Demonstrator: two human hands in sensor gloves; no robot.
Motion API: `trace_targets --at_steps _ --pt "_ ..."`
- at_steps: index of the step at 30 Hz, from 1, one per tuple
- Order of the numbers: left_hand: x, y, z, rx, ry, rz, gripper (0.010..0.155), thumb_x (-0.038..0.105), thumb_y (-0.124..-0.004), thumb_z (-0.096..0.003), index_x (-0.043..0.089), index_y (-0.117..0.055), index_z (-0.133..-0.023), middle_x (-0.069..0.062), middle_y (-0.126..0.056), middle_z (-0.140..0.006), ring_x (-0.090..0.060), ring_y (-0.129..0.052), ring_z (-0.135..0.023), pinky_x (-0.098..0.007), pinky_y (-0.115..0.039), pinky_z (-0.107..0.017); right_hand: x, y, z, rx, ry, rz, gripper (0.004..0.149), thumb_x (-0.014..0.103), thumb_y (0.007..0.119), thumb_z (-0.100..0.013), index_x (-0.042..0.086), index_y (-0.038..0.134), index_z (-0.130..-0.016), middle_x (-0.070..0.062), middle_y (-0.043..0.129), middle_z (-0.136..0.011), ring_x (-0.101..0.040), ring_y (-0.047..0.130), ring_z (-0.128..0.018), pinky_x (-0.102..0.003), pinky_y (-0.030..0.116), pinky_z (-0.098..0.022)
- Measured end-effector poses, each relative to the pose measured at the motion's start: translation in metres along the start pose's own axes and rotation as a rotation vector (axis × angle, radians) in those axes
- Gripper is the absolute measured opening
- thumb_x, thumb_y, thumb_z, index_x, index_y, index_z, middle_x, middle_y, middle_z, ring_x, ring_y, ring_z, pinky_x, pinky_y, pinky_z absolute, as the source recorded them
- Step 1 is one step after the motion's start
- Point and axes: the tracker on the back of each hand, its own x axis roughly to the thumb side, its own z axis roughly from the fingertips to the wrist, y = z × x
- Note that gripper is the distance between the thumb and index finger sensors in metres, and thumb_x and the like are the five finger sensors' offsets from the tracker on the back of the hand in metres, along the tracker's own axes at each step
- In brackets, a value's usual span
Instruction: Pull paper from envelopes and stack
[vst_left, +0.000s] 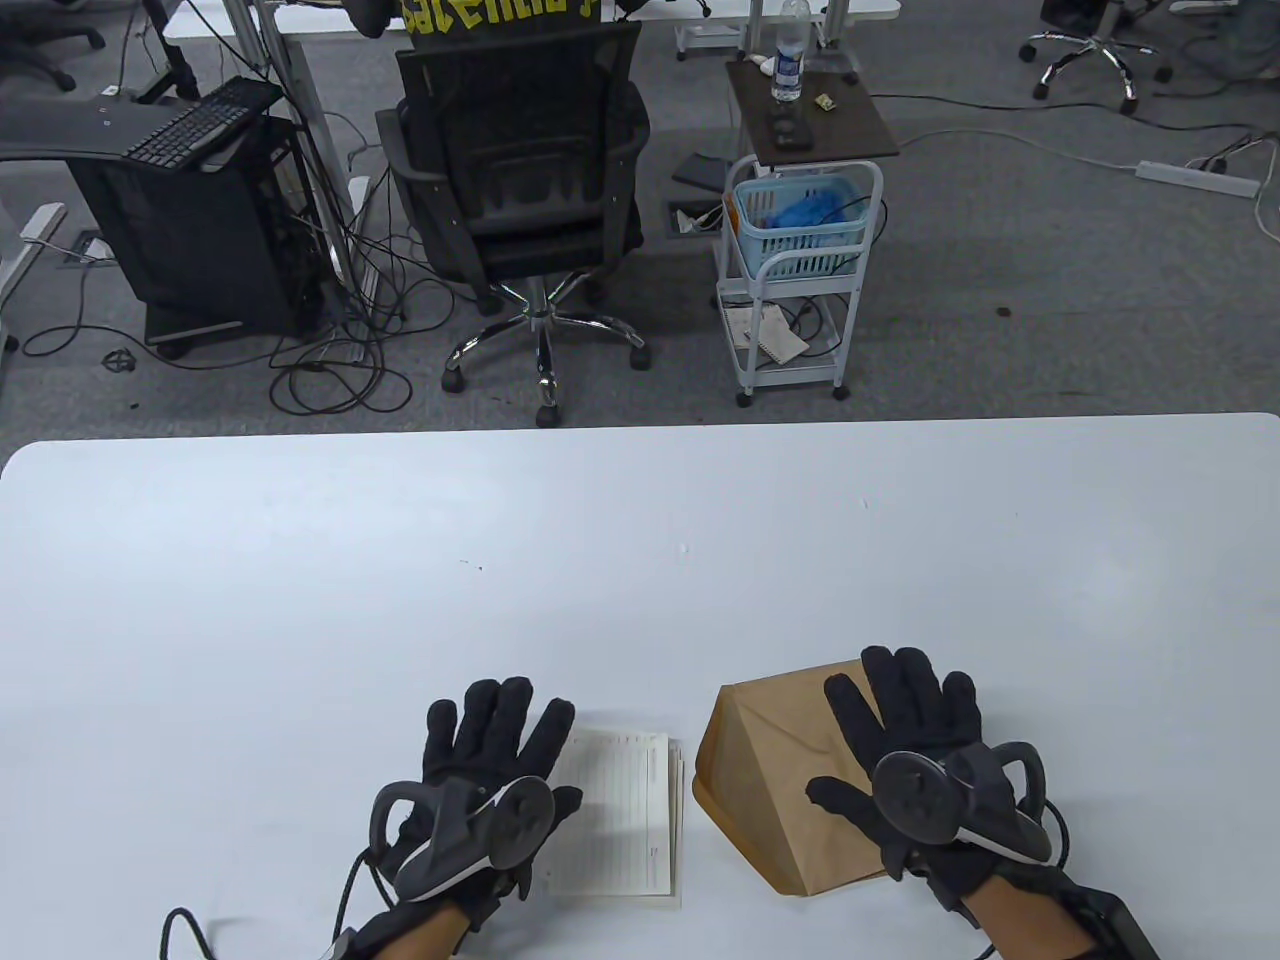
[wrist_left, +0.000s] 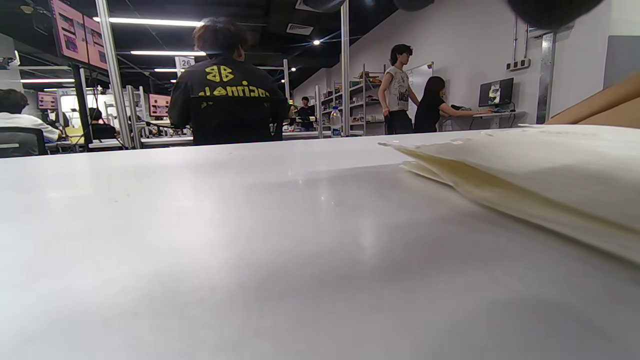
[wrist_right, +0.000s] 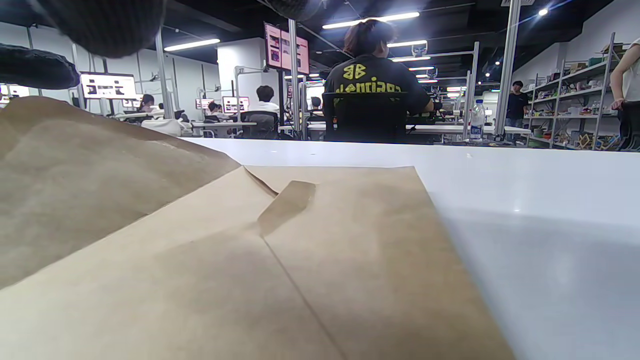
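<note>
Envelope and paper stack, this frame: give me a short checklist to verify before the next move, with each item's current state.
1. Right hand rests flat on the brown envelope: ok.
2. Left hand rests on the left part of the paper stack: ok.
3. Envelope flap open: ok, raised in the right wrist view.
4. Paper left inside envelope: cannot tell.
5. Stack edges aligned: not ok, slightly fanned.
6. Stack and envelope apart on the table: ok.
</note>
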Motion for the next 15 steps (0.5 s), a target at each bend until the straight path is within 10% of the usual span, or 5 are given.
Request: trace_targets --at_steps 15 --pt "-0.0058 0.0017 0.0014 0.005 0.012 0.008 0.075 0.061 -0.066 -0.0497 0.04 -0.032 -0.113 -0.011 -0.023 -0.122 -0.044 -0.023 -0.115 -0.065 -0.014 -0.077 -0.0045 -0.0005 0.0033 0.0 0.026 -0.026 0.086 0.069 0.067 -0.046 0.023 0.038 -0.113 -0.02 0.022 -0.115 -0.05 0.022 -0.108 -0.075 0.023 -0.068"
